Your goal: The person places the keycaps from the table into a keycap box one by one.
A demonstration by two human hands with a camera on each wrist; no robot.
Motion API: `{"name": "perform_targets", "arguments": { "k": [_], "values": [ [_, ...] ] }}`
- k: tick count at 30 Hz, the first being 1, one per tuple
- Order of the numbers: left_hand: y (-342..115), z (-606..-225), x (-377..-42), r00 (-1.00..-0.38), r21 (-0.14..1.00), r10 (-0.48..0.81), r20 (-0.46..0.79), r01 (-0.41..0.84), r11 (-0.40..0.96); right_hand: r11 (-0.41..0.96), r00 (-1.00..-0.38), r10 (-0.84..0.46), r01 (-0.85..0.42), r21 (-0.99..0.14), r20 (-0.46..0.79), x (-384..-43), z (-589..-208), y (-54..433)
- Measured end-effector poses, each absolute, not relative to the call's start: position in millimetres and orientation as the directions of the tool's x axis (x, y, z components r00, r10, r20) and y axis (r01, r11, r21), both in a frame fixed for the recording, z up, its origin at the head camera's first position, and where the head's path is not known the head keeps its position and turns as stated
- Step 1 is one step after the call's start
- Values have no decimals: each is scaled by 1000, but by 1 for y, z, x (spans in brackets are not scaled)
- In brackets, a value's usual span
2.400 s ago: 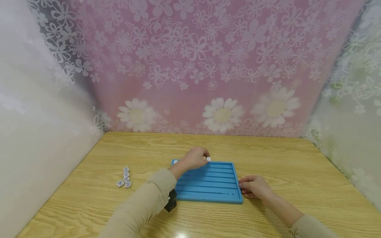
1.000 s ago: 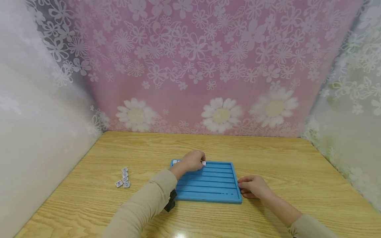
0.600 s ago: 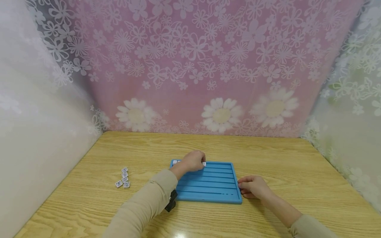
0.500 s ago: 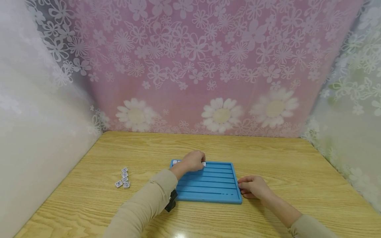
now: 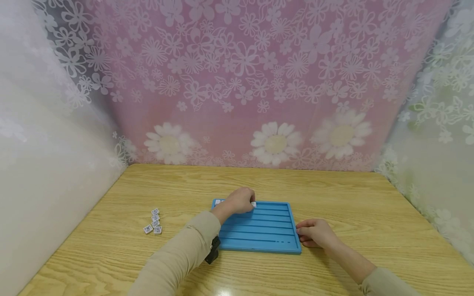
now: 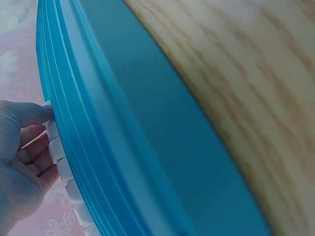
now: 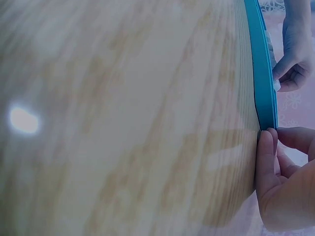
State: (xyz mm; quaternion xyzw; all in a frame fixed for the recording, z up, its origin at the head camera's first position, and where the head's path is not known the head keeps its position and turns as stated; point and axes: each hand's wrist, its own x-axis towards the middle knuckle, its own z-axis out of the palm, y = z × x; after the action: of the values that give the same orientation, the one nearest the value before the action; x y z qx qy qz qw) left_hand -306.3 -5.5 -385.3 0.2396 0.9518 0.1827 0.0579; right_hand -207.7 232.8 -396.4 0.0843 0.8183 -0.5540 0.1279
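A blue ridged tray (image 5: 259, 230) lies on the table. At its far edge, my left hand (image 5: 238, 200) pinches a small white tile (image 5: 253, 204) in the farthest row. More white tiles (image 5: 217, 202) sit at the left end of that row; the hand covers part of it in the head view. The left wrist view shows a line of white tiles (image 6: 65, 171) beside the fingers, with the thumb on the end one. My right hand (image 5: 316, 233) holds the tray's right edge, its thumb and fingertips at the rim (image 7: 267, 110) in the right wrist view.
Several white tiles with dark printing (image 5: 155, 222) lie loosely grouped on the wooden table (image 5: 185, 267), left of the tray. A floral curtain (image 5: 237, 102) stands behind the table, with pale cloth at both sides. A black device (image 5: 212, 251) is strapped to the left wrist.
Since the oldest frame, my left hand has brought the white tile down from the tray's far rim into the far row. Over the last second both hands stay still.
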Motion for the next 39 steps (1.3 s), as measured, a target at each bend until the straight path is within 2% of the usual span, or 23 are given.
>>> {"name": "perform_targets", "arguments": {
  "k": [9, 21, 26, 33, 39],
  "values": [
    [-3, -382, -305, -887, 414, 460, -53, 399, 818, 368, -956, 1, 274, -888, -294, -208, -397, 233],
    [-3, -384, -307, -885, 404, 461, -60, 401, 822, 373, -952, 7, 286, -883, -305, -207, -397, 233],
    [-9, -380, -306, -879, 404, 475, -35, 422, 811, 376, -951, 14, 290, -880, -308, -208, -396, 233],
    [-35, -377, -309, -878, 442, 473, 70, 453, 774, 390, -951, 27, 294, -872, -308, -209, -395, 231],
    [-62, -371, -309, -899, 473, 428, 92, 417, 776, 395, -949, 24, 298, -869, -314, -209, -397, 232]
  ]
}}
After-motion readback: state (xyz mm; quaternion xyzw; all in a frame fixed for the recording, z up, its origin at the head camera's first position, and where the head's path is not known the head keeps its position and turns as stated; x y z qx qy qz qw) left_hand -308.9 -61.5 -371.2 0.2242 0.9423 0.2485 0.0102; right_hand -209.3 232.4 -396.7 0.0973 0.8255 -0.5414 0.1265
